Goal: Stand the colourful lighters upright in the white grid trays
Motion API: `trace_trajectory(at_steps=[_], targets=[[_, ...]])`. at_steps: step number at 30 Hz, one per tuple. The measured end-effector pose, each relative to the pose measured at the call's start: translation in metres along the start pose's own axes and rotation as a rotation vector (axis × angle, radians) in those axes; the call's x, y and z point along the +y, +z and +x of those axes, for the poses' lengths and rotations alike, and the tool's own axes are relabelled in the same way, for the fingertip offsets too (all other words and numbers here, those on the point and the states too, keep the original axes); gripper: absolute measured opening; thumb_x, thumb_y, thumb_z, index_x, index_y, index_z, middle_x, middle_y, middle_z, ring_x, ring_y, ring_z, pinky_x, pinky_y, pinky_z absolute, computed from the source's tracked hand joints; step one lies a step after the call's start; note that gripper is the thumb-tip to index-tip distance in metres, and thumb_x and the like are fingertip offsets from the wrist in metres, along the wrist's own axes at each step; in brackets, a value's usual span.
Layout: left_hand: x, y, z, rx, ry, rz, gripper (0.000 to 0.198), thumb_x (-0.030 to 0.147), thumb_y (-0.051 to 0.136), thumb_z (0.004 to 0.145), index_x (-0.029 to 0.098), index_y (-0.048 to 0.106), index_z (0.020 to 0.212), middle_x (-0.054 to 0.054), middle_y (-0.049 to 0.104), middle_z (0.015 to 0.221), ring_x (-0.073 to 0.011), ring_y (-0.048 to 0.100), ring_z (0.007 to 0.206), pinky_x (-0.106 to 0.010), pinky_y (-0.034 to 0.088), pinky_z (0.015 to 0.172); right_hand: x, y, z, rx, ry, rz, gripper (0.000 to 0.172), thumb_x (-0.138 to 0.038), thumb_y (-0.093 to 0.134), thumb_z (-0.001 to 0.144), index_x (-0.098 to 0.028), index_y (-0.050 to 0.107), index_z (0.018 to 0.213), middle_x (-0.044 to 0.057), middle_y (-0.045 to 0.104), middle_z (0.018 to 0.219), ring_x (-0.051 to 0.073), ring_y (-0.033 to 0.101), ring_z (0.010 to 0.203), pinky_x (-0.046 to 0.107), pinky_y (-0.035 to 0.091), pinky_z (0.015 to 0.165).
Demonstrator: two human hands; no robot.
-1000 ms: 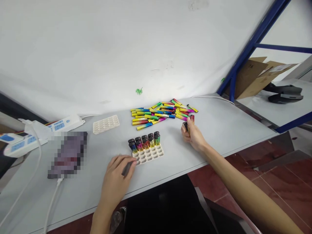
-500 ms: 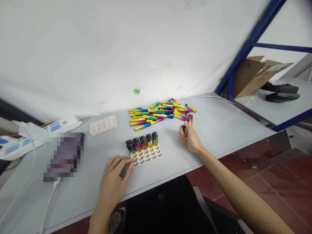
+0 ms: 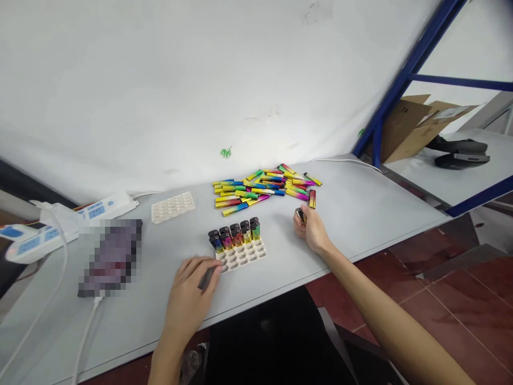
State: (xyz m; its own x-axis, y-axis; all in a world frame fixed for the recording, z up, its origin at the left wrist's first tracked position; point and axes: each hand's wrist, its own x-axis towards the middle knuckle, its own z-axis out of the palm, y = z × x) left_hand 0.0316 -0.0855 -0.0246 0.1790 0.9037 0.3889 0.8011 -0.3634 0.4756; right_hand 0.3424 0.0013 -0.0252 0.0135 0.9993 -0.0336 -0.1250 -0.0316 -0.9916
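My right hand rests on the grey table, fingers closed round a lighter with a dark cap. One reddish lighter lies just beyond it. A heap of rainbow-coloured lighters lies further back. A white cell tray in front of me holds a back row of several upright lighters. My left hand lies on the table at the tray's left corner, fingers loosely curled over a dark thin object I cannot name.
A second white cell tray lies to the back left. Power strips and white cables sit at the left, beside a blurred dark device. A blue rack frame with cardboard boxes stands to the right.
My right hand has drawn slightly back and down toward me with the lighter; one reddish lighter now lies apart from it. My left hand has stayed put.
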Motion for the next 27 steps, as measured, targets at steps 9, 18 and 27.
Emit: trace_trajectory(at_steps=[9,18,27], targets=[[-0.001,0.001,0.000,0.011,0.006,-0.009,0.012,0.031,0.054,0.095,0.025,0.065,0.095,-0.001,0.068,0.098,-0.0213,0.055,0.098,-0.038,0.044,0.091,-0.008,0.013,-0.031,0.066,-0.396,-0.551,0.030,-0.046,0.057,0.091,-0.020,0.056,0.077,0.001,0.056,0.075,0.016,0.054,0.072,0.029,0.043,0.070],[0.002,-0.001,-0.001,-0.009,0.019,-0.037,0.012,0.029,0.053,0.095,0.024,0.064,0.094,-0.002,0.068,0.096,-0.0214,0.055,0.097,-0.038,0.045,0.088,-0.035,0.073,-0.066,-0.194,-0.656,-0.700,0.019,-0.031,0.064,0.091,-0.022,0.061,0.108,0.003,0.064,0.091,0.013,0.062,0.072,0.025,0.051,0.067],[0.003,-0.003,-0.004,-0.004,0.015,-0.059,0.012,0.026,0.053,0.095,0.023,0.063,0.093,-0.002,0.067,0.095,-0.0215,0.055,0.094,-0.039,0.045,0.086,-0.024,0.133,-0.054,-0.299,-0.708,-1.002,0.016,-0.033,0.059,0.094,-0.020,0.060,0.103,0.002,0.070,0.097,0.013,0.067,0.074,0.023,0.046,0.062]])
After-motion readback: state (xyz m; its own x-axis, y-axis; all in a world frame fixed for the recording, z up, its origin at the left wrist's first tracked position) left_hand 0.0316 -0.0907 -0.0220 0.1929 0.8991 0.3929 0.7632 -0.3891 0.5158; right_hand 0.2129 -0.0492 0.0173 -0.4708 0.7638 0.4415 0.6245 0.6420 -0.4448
